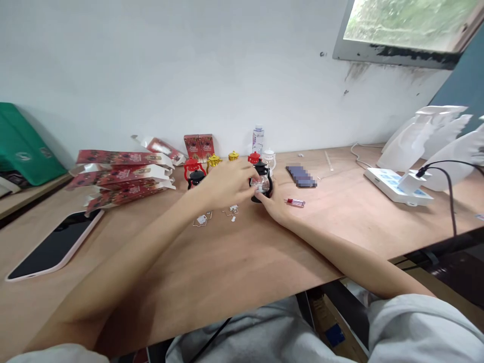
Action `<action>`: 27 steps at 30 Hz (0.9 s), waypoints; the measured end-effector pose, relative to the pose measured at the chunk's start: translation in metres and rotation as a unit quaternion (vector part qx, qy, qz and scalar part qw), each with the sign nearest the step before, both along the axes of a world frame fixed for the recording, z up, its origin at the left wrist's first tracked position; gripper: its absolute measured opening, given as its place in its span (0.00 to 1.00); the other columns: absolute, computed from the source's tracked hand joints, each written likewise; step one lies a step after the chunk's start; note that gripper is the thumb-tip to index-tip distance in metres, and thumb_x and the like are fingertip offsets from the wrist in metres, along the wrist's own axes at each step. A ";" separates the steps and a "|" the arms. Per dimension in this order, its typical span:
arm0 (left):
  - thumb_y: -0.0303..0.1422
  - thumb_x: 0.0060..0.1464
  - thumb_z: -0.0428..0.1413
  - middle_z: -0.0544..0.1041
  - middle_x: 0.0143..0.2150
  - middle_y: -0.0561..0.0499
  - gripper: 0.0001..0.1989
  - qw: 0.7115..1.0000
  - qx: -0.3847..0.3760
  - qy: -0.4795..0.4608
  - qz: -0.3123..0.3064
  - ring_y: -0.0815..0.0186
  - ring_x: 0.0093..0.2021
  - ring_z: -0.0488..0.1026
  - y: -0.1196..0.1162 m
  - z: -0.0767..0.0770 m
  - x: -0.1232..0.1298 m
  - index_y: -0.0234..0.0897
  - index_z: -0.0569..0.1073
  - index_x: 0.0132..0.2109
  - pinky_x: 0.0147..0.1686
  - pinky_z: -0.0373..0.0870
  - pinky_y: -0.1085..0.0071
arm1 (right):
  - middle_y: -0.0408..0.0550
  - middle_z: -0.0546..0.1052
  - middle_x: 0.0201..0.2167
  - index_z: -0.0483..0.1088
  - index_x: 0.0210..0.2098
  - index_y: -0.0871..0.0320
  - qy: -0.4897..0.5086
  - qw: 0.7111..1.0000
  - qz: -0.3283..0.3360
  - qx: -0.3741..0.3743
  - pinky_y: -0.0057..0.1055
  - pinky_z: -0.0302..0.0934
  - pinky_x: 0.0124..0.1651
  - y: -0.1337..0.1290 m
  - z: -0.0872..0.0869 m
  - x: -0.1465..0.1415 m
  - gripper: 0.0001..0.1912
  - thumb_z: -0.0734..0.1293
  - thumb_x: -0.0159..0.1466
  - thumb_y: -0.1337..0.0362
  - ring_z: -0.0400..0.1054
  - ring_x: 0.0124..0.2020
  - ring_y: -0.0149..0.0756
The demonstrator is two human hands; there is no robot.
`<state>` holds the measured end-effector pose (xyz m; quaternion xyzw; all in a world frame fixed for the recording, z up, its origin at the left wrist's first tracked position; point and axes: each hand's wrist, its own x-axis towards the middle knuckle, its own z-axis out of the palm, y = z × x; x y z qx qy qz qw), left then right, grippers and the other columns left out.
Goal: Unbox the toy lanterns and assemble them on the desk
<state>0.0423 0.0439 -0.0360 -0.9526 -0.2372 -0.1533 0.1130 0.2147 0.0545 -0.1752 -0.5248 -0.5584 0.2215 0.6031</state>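
A small black lantern with a clear globe stands upright on the wooden table between my hands. My left hand reaches in from the left with its fingertips at the globe. On the lantern's right side, my right hand wraps its fingers and thumb around the body near the base. Behind and beside them stand a red lantern, another black lantern, a gold lantern and a white lantern. Small white cut-out pieces lie in front of my left hand.
Red printed boxes are piled at the left, behind a phone. A bottle stands by the wall. Right of my hands lie a small screwdriver, a dark phone and a white power strip.
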 end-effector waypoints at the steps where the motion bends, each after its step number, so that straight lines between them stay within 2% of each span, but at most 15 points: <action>1: 0.34 0.58 0.47 0.75 0.45 0.45 0.14 1.000 -0.008 0.005 -0.001 0.58 0.46 0.71 0.000 -0.007 0.004 0.33 0.73 0.45 0.45 0.65 0.63 | 0.48 0.75 0.41 0.63 0.48 0.57 0.008 1.000 0.011 0.013 0.41 0.58 0.56 -0.005 0.002 -0.004 0.23 0.68 0.55 0.58 0.67 0.48 0.41; 5: 0.33 0.56 0.51 0.74 0.46 0.42 0.14 0.998 -0.056 -0.032 0.013 0.58 0.46 0.72 0.006 -0.026 0.009 0.31 0.68 0.48 0.44 0.67 0.63 | 0.49 0.74 0.44 0.62 0.50 0.57 0.037 0.997 0.054 0.029 0.41 0.57 0.58 -0.020 0.008 -0.015 0.23 0.66 0.57 0.57 0.67 0.47 0.40; 9: 0.34 0.56 0.53 0.77 0.38 0.48 0.15 0.989 -0.139 -0.030 0.029 0.61 0.39 0.74 0.006 -0.030 0.009 0.33 0.65 0.49 0.36 0.67 0.68 | 0.49 0.74 0.44 0.61 0.51 0.56 0.064 0.995 0.063 0.041 0.41 0.57 0.59 -0.020 0.006 -0.018 0.24 0.67 0.56 0.59 0.66 0.50 0.40; 11: 0.34 0.58 0.53 0.77 0.35 0.48 0.11 0.991 -0.125 -0.003 0.047 0.61 0.37 0.74 0.003 -0.030 0.011 0.34 0.66 0.46 0.36 0.66 0.68 | 0.48 0.74 0.44 0.61 0.50 0.56 0.075 0.994 0.065 0.050 0.41 0.57 0.58 -0.018 0.003 -0.017 0.25 0.68 0.54 0.60 0.65 0.51 0.41; 13: 0.34 0.59 0.52 0.76 0.36 0.47 0.08 0.995 -0.076 0.012 0.066 0.59 0.38 0.73 0.001 -0.030 0.014 0.33 0.68 0.42 0.39 0.65 0.66 | 0.48 0.73 0.44 0.61 0.48 0.56 0.077 0.993 0.067 0.052 0.40 0.58 0.57 -0.016 0.001 -0.016 0.25 0.69 0.53 0.60 0.65 0.51 0.41; 16: 0.35 0.60 0.52 0.76 0.38 0.45 0.09 0.997 -0.026 0.030 0.067 0.57 0.41 0.72 -0.001 -0.030 0.017 0.33 0.69 0.37 0.41 0.63 0.65 | 0.49 0.73 0.43 0.62 0.46 0.57 0.065 0.995 0.060 0.045 0.40 0.60 0.54 -0.016 0.002 -0.016 0.25 0.71 0.51 0.59 0.66 0.47 0.40; 21: 0.36 0.60 0.50 0.74 0.39 0.43 0.10 0.998 0.000 0.054 0.043 0.57 0.42 0.70 0.001 -0.020 0.010 0.33 0.69 0.37 0.40 0.62 0.64 | 0.47 0.74 0.41 0.63 0.45 0.56 0.063 0.996 0.057 0.022 0.40 0.62 0.51 -0.016 0.005 -0.015 0.25 0.71 0.50 0.58 0.67 0.45 0.40; 24: 0.33 0.61 0.47 0.73 0.37 0.46 0.09 0.999 -0.013 0.008 0.044 0.59 0.39 0.69 0.003 -0.006 0.000 0.34 0.69 0.36 0.37 0.61 0.67 | 0.47 0.75 0.40 0.65 0.44 0.57 0.053 0.997 0.057 0.001 0.41 0.61 0.52 -0.013 0.005 -0.013 0.25 0.72 0.48 0.58 0.67 0.47 0.42; 27: 0.35 0.61 0.47 0.73 0.32 0.49 0.09 0.996 -0.056 -0.052 0.047 0.63 0.33 0.68 0.006 0.009 -0.013 0.36 0.67 0.35 0.32 0.58 0.70 | 0.46 0.75 0.42 0.67 0.44 0.57 0.013 0.996 0.093 -0.010 0.40 0.60 0.54 -0.014 0.006 -0.014 0.28 0.74 0.45 0.58 0.66 0.50 0.43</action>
